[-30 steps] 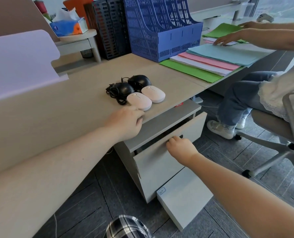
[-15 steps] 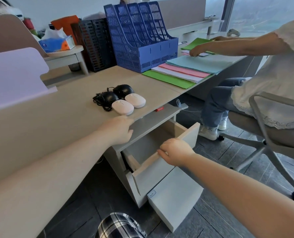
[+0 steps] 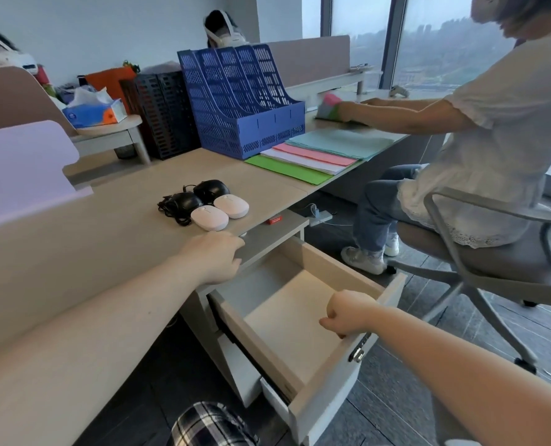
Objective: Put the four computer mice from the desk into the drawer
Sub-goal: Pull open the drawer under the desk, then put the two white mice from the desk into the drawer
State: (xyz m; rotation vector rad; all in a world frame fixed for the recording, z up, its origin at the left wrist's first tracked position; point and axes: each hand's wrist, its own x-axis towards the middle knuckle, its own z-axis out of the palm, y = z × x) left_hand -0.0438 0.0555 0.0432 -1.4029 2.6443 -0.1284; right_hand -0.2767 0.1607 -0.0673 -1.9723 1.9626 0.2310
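Two white mice (image 3: 209, 217) (image 3: 232, 206) lie side by side near the desk's front edge. Behind them sit two black corded mice (image 3: 184, 200) (image 3: 211, 188) with tangled cables. The top drawer (image 3: 287, 320) of the cabinet under the desk is pulled far out and its pale inside is bare. My right hand (image 3: 348, 312) grips the drawer's front panel from above. My left hand (image 3: 214, 257) rests on the desk edge just in front of the nearer white mouse, fingers curled over the edge, holding nothing.
A blue file rack (image 3: 242, 101) and coloured folders (image 3: 316, 156) lie farther along the desk (image 3: 106, 239). A seated person (image 3: 461, 149) on an office chair (image 3: 480, 252) is close on the right. A lower drawer (image 3: 267, 397) also sticks out slightly.
My right hand has pulled the top drawer from nearly closed to wide open. My left hand stayed on the desk edge. The camera view tilted upward.
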